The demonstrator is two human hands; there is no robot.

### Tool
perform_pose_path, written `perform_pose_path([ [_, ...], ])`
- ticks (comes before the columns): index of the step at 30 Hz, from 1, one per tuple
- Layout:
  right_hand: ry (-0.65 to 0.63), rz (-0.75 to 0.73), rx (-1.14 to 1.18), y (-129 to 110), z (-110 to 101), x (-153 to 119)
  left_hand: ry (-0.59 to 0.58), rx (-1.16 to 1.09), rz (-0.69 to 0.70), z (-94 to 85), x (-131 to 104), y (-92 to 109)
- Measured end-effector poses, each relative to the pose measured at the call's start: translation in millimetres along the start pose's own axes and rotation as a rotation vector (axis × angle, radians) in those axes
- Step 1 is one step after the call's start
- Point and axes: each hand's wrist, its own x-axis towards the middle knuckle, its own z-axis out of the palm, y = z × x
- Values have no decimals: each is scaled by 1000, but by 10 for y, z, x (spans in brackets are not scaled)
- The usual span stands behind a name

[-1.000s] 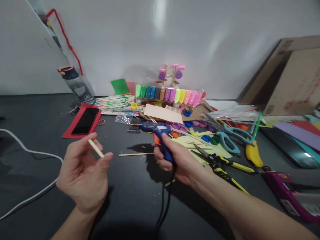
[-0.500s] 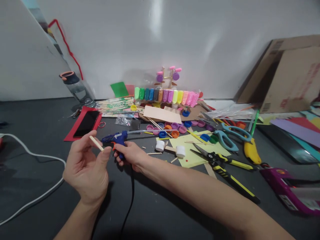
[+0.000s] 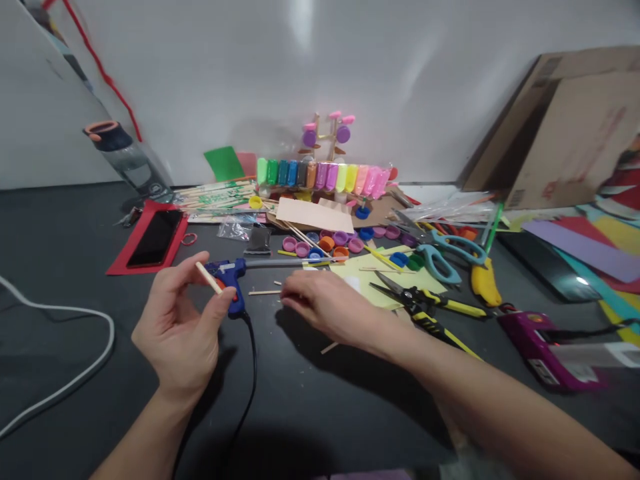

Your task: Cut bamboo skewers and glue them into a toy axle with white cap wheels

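Observation:
My left hand [image 3: 183, 327] pinches a short wooden stick [image 3: 208, 278] between thumb and fingers, tilted in the air. Just behind it the blue glue gun [image 3: 232, 285] lies on the table, a clear glue stick [image 3: 285, 263] reaching out of its back. My right hand [image 3: 320, 303] is low over the table right of the gun, its fingertips bent together; what they hold, if anything, is hidden. A thin wooden stick [image 3: 265, 293] lies by those fingertips. Part of a white piece [image 3: 353, 283] shows behind my right hand, on the yellow-green paper [image 3: 380, 292].
Black-yellow pliers [image 3: 415, 303], blue-handled scissors [image 3: 440, 263] and a purple tool [image 3: 543, 350] lie right. Coloured caps [image 3: 341, 253] and clay packs [image 3: 323, 176] stand behind. A phone [image 3: 155, 238], bottle [image 3: 133, 163] and white cable [image 3: 75, 309] are left.
My right hand has let go of the glue gun and moved right, over the small sticks. My left hand still holds its stick. The view has shifted slightly.

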Motion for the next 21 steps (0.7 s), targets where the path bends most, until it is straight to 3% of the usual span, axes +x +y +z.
perform_pose_path([
  [3,-91,-22,-106,210,-104,-352,-141,40,-4,47,-93,60],
  [6,-168,-24,-161,305,-38,-591,-308,74,3,98,-210,119],
  [9,-195,-14,-159,294,96,-675,-464,93,19,134,-309,154],
  [12,-178,16,-95,261,159,-669,-549,106,42,162,-362,158],
  [18,-50,199,200,268,98,-626,-651,211,92,223,-393,163],
  [21,-7,304,655,260,127,-607,-687,274,116,247,-427,179],
])
